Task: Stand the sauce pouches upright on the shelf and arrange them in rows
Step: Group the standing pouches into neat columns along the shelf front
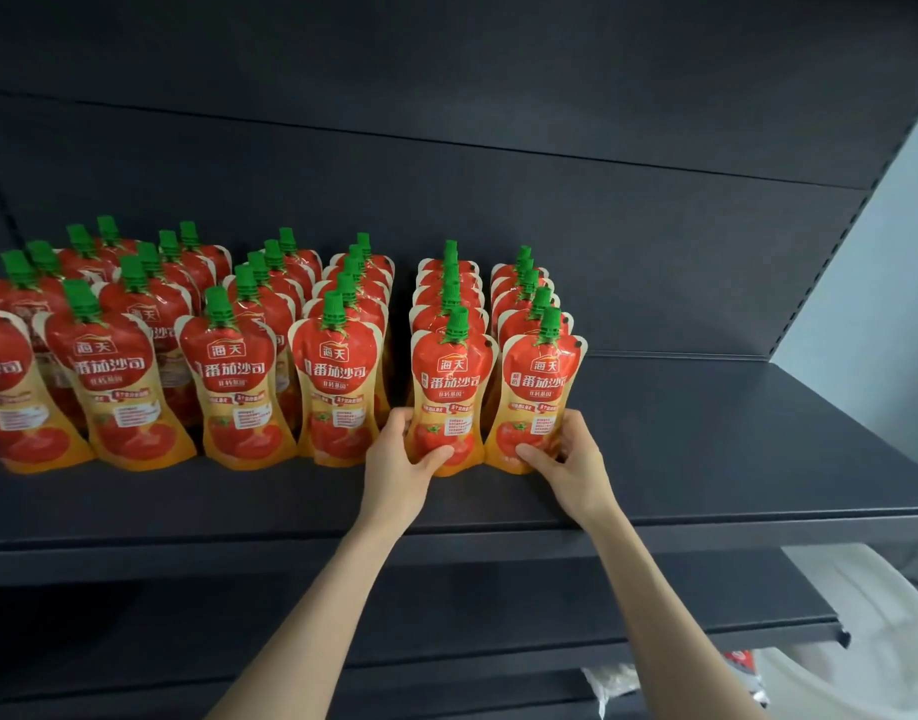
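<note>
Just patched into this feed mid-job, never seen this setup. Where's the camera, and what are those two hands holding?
There is no machine here: a person works with bare hands. The single picture comes from a wide-angle camera worn on their head, looking forward and down. On the dark grey metal shelf stand rows of red and orange plastic sauce pouches with green screw caps, upright, running front to back. The left hand grips the front pouch of the second row from the right, thumb across its face. The right hand grips the front pouch of the rightmost row the same way. Both pouches appear to rest on the shelf, side by side.
</note>
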